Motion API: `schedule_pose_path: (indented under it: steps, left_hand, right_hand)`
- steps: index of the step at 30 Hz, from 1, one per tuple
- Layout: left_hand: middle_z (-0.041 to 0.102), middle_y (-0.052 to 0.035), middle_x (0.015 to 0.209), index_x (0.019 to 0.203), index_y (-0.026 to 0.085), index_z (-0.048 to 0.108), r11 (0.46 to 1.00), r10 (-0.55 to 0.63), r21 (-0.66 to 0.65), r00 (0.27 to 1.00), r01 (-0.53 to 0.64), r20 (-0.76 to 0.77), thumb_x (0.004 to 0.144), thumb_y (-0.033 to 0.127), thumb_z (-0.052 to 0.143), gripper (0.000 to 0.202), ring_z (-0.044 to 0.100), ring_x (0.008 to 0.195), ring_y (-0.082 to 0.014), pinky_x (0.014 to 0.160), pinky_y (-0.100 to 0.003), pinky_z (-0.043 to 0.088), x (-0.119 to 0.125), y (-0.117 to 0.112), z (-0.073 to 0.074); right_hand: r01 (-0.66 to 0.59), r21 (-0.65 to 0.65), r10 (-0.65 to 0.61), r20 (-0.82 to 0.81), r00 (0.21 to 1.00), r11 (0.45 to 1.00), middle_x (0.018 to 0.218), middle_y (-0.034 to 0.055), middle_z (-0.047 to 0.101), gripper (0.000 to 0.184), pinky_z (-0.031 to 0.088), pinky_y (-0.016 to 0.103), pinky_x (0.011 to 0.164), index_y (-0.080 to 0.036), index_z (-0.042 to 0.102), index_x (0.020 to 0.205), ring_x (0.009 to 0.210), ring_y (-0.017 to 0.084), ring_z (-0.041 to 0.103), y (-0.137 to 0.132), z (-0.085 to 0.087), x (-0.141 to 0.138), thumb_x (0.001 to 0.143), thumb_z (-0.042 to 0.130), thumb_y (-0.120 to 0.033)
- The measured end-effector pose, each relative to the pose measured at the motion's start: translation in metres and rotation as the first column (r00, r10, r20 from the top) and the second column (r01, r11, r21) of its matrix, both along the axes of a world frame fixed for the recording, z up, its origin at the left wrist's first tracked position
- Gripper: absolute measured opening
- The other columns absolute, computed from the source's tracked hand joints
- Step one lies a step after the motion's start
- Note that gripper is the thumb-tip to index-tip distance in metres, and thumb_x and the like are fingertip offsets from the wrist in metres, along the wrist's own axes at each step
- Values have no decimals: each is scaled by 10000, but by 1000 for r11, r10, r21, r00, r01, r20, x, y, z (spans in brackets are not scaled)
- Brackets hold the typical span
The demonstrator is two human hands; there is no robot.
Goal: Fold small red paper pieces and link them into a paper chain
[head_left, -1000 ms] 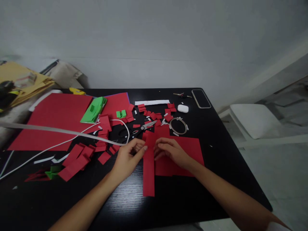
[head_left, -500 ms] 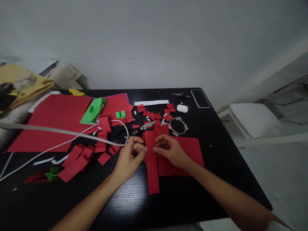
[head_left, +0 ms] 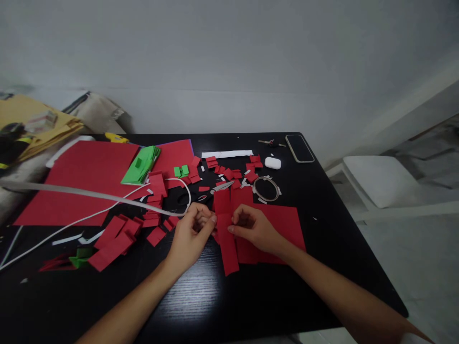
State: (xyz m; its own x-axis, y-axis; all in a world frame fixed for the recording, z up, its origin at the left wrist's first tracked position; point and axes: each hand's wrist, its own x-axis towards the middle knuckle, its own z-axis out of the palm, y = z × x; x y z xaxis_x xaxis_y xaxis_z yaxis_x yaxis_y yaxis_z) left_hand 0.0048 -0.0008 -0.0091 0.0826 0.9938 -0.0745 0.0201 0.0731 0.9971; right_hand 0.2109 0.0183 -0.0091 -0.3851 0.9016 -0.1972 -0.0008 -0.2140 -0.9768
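Red strip (head_left: 226, 241) in left hand (head_left: 190, 232) stops short of table's (head_left: 304, 303) near edge.

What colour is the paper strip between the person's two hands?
The paper strip is plain red; it shows best in the head view.

We note that the red strip (head_left: 227, 251) covers part of the red sheets (head_left: 281, 231) behind it. The left hand (head_left: 191, 234) hides its own finger pads; the right hand (head_left: 256, 231) seems to pinch the strip's edge, though its curled fingers obscure the contact. We find the scissors' (head_left: 223, 186) dark handles barely distinguishable from the black table (head_left: 304, 301), which the frame cuts at left and bottom. Both forearms (head_left: 333, 286) run off the lower edge; the white cord (head_left: 107, 197) and yellow envelopes (head_left: 59, 128) leave at left. We cannot read the small blurred box (head_left: 41, 121) or separate the tiny keys (head_left: 271, 142).
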Motion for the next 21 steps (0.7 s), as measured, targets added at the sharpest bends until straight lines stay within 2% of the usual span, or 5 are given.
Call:
schedule_pose_path:
  steps: [4,10,16,21]
  left_hand:
    - [669,19,831,951,216,536,1000,-27,0,1000,27,13,924,387,714,248,640,647,-114,647,-247,549,2,-1,4]
    - [634,24,723,893,198,600,997,-66,20,994,68,-92,922,348,702,185,632,639,-126,635,-246,511,2,-1,5]
    - [698,0,756,975,187,710,990,-117,59,978,129,-172,935,293,654,126,635,656,-130,638,-240,512,1,0,9]
    - [729,-9,767,982,185,751,993,-86,62,981,98,-175,906,294,696,144,642,656,-130,633,-234,526,2,0,8]
  right_hand:
    - [33,-9,-33,-15,999,999,760,-21,633,339,491,272,657,-202,630,809,685,136,581,2,-2,0,756,874,-432]
    - [47,-4,-47,-29,998,999,845,19,732,265,570,308,708,-200,749,893,748,168,668,2,-5,1,780,852,-416]
    - [58,14,-58,-39,998,998,871,17,758,231,559,296,736,-206,780,954,770,162,689,2,-5,2,772,863,-321]
    - [63,6,-63,-42,997,998,875,18,775,249,576,314,761,-212,785,969,760,168,710,1,-4,2,763,871,-323]
